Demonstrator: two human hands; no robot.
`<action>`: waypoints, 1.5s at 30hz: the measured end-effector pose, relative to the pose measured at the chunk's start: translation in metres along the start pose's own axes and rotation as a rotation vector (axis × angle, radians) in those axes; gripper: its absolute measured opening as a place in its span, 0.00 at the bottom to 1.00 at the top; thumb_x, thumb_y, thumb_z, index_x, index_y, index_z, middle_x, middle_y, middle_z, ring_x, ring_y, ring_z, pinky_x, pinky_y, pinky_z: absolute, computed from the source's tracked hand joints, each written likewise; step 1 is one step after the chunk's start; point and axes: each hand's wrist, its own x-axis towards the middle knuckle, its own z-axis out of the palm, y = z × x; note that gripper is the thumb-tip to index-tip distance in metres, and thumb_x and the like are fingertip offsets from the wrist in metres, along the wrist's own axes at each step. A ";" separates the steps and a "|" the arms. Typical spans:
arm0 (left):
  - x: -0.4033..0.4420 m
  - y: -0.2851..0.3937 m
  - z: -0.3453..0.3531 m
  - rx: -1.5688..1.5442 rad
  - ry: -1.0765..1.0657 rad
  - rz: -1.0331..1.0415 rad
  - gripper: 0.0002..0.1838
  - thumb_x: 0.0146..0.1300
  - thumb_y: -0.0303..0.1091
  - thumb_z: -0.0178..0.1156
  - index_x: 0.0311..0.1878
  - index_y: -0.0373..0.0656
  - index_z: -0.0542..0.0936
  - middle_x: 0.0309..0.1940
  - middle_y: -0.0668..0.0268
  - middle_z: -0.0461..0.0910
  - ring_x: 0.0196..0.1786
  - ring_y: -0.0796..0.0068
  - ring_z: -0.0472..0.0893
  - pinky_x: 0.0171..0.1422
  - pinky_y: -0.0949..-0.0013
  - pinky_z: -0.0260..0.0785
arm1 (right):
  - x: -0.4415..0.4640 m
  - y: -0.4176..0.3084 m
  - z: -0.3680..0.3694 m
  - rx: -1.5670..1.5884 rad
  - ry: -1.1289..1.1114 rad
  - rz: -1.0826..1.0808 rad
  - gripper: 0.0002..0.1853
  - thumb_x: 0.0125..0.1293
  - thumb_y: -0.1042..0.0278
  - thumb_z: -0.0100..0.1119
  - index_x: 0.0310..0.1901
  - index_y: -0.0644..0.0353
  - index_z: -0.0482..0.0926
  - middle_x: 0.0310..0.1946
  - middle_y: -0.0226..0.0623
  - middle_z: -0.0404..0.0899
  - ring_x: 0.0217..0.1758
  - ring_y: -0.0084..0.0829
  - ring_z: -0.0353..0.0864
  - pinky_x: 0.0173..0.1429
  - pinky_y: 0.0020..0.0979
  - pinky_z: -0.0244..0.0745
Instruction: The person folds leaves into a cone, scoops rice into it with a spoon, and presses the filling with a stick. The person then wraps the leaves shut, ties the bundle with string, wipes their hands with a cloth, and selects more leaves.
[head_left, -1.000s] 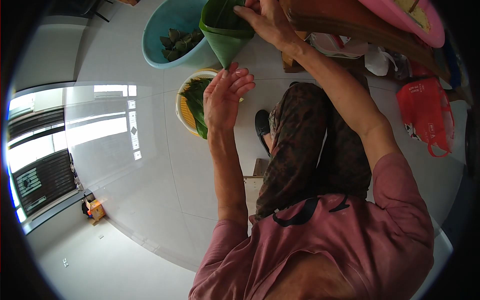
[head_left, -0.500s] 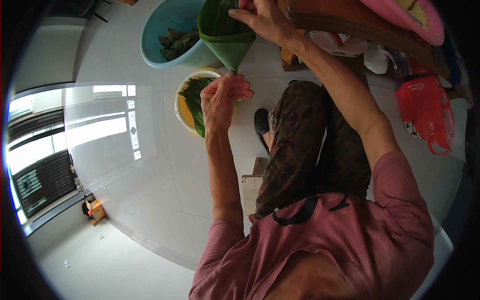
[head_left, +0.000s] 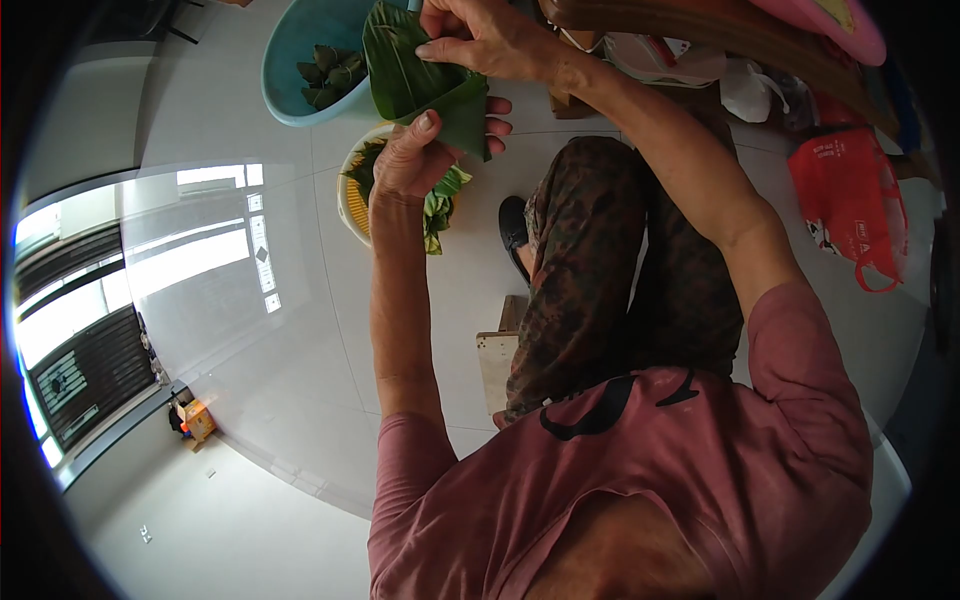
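A broad green leaf folded into a cone (head_left: 405, 75) is held between both hands at the top of the head view. My left hand (head_left: 412, 155) is closed around the lower part of the cone, its thumb on the near side and its fingers behind. At the upper edge, my right hand (head_left: 488, 42) pinches the leaf between thumb and fingers. Below my left hand, loose green leaves (head_left: 440, 212) lie in a yellow and white basket (head_left: 352, 205), partly hidden. Behind the cone, a turquoise basin (head_left: 283, 70) contains several leaf-wrapped dumplings (head_left: 328, 75).
A wooden bench or table edge (head_left: 690, 25) runs along the top right, with part of a pink basin (head_left: 840, 30) on it. A white plastic bag (head_left: 745, 92) and a red bag (head_left: 850, 195) are at the right. A small wooden stool (head_left: 497, 360) is beside my leg.
My left hand has gone from pinching the cone's tip to wrapping round its lower part. The right hand still grips the upper edge, and the leaf has tilted. The view has shifted slightly.
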 end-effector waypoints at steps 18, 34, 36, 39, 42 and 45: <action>0.000 0.014 0.044 0.134 0.228 0.036 0.21 0.48 0.36 0.65 0.44 0.34 0.73 0.31 0.56 0.78 0.32 0.64 0.79 0.40 0.63 0.71 | -0.004 -0.002 -0.003 0.033 -0.013 0.061 0.12 0.59 0.66 0.60 0.37 0.60 0.67 0.30 0.28 0.70 0.36 0.17 0.70 0.43 0.23 0.68; -0.016 0.098 0.083 -0.169 0.274 0.633 0.17 0.63 0.39 0.53 0.48 0.35 0.69 0.37 0.57 0.76 0.49 0.59 0.75 0.65 0.49 0.57 | -0.044 -0.086 0.030 0.121 0.229 0.034 0.13 0.53 0.67 0.65 0.38 0.63 0.78 0.25 0.39 0.80 0.30 0.23 0.80 0.36 0.24 0.74; -0.014 0.100 0.096 -0.122 0.309 0.636 0.16 0.64 0.38 0.52 0.47 0.35 0.70 0.37 0.57 0.76 0.48 0.59 0.75 0.64 0.50 0.59 | -0.047 -0.102 0.029 0.075 0.306 -0.015 0.14 0.51 0.67 0.67 0.38 0.63 0.78 0.24 0.39 0.80 0.30 0.25 0.80 0.37 0.26 0.75; -0.009 0.097 0.118 0.027 0.394 0.625 0.14 0.64 0.35 0.52 0.46 0.34 0.71 0.37 0.57 0.76 0.45 0.60 0.77 0.61 0.52 0.63 | -0.056 -0.112 0.023 -0.039 0.372 -0.063 0.14 0.51 0.66 0.67 0.37 0.63 0.78 0.24 0.41 0.79 0.30 0.27 0.81 0.35 0.28 0.74; -0.005 0.090 0.146 0.210 0.442 0.604 0.11 0.62 0.30 0.53 0.44 0.34 0.73 0.34 0.59 0.77 0.39 0.64 0.79 0.51 0.60 0.70 | -0.067 -0.118 0.004 -0.197 0.352 -0.130 0.15 0.52 0.62 0.67 0.37 0.63 0.78 0.26 0.39 0.80 0.26 0.25 0.78 0.30 0.27 0.73; -0.004 0.088 0.165 0.420 0.492 0.575 0.11 0.54 0.28 0.59 0.40 0.35 0.75 0.31 0.61 0.79 0.36 0.71 0.78 0.42 0.70 0.69 | -0.077 -0.135 -0.037 -0.165 0.455 -0.157 0.17 0.53 0.60 0.66 0.39 0.63 0.78 0.29 0.36 0.80 0.21 0.22 0.73 0.25 0.25 0.69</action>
